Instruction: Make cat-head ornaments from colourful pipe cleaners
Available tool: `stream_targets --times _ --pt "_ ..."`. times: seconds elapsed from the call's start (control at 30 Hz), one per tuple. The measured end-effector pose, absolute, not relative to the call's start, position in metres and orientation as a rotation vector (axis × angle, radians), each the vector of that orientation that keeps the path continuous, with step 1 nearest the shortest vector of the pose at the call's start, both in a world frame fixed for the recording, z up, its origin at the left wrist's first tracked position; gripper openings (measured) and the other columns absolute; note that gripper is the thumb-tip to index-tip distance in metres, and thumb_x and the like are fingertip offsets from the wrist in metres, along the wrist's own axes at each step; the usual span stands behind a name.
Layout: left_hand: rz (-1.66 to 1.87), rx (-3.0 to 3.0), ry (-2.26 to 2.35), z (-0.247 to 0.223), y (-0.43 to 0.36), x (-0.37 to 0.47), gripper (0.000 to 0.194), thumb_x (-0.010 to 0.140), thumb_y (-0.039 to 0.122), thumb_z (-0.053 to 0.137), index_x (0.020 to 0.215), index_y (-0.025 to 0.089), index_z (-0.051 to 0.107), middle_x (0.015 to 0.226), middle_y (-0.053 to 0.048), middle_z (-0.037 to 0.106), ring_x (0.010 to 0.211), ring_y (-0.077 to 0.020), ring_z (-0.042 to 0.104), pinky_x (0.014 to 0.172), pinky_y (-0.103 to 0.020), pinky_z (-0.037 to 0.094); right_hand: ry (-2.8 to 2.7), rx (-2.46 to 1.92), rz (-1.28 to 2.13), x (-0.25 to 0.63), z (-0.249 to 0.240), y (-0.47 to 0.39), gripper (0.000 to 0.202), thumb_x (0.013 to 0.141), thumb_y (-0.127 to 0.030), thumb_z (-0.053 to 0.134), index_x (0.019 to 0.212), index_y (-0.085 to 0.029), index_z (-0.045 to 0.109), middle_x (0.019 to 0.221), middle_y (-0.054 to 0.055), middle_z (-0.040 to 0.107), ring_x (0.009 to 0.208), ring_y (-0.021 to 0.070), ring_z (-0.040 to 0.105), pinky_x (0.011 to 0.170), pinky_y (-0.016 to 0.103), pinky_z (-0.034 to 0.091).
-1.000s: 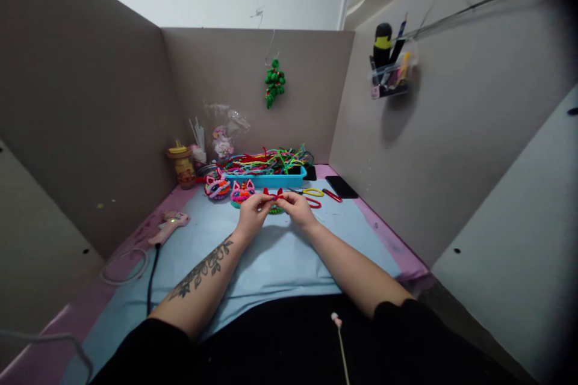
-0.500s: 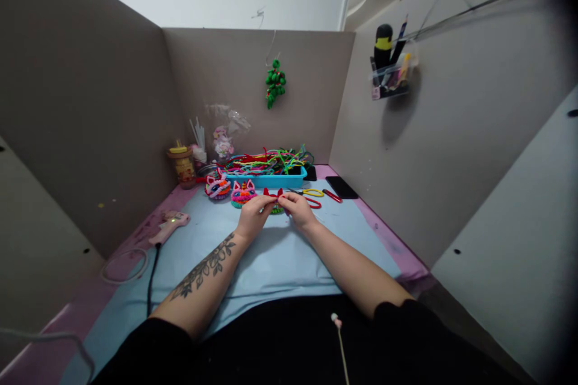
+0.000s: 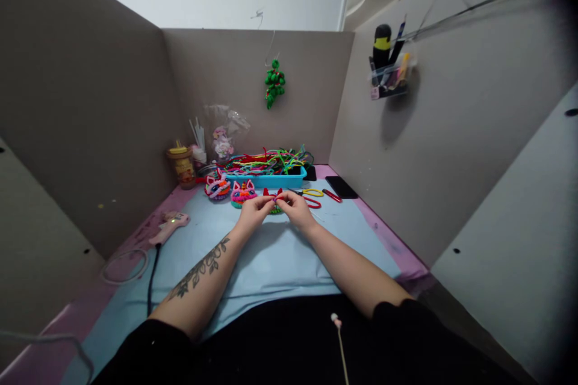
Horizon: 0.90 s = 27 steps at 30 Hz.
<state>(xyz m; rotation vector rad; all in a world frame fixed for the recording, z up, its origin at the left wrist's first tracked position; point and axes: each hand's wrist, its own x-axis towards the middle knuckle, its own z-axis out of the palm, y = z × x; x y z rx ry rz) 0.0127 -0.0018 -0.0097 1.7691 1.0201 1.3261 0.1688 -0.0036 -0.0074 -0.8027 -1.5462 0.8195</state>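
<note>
My left hand point(image 3: 253, 214) and my right hand point(image 3: 292, 209) meet above the blue cloth, fingertips pinched together. Between them is a small purple piece point(image 3: 274, 199), mostly hidden, apparently a bit of pipe cleaner. Just behind my fingers sits a fuzzy figure with red ears point(image 3: 266, 192) and a green base; the hands cover much of it. To its left stand a pink cat-eared pipe-cleaner figure point(image 3: 244, 192) with a teal base and another multicoloured cat-eared figure point(image 3: 217, 187).
A blue tray point(image 3: 266, 181) of tangled pipe cleaners stands behind. Right of my hands lie yellow-handled pliers point(image 3: 313, 193), red-handled scissors point(image 3: 312, 203) and a black phone point(image 3: 341, 187). A pink glue gun point(image 3: 170, 227) with a cord lies left. A lidded cup point(image 3: 182, 167) stands at the back-left corner.
My fingertips have drawn closer together and turned slightly around the small purple piece. The right hand has shifted a little left. Objects on the table stay in place.
</note>
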Motion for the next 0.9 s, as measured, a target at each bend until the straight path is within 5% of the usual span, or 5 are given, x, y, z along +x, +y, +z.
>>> stream_targets --times 0.47,0.9 --pt "1.481 1.48 1.016 -0.007 -0.001 0.012 0.034 0.064 0.036 0.071 0.087 0.011 0.07 0.075 -0.007 0.071 0.066 -0.0169 0.064 0.064 -0.028 0.051 -1.569 -0.832 0.837 0.168 -0.016 0.002 0.021 0.073 -0.036 0.061 0.078 -0.016 0.059 0.064 -0.001 0.056 0.057 0.0106 0.047 0.055 0.024 0.038" --pt "1.427 1.647 1.18 -0.005 -0.001 0.008 0.024 0.066 0.032 0.065 0.078 0.011 0.07 0.061 -0.003 0.065 0.058 -0.0135 0.058 0.055 -0.023 0.046 -2.094 -0.862 -0.199 0.174 -0.008 -0.011 0.016 0.085 -0.021 0.049 0.088 -0.019 0.064 0.082 0.007 0.063 0.084 0.0202 0.049 0.081 0.035 0.033"
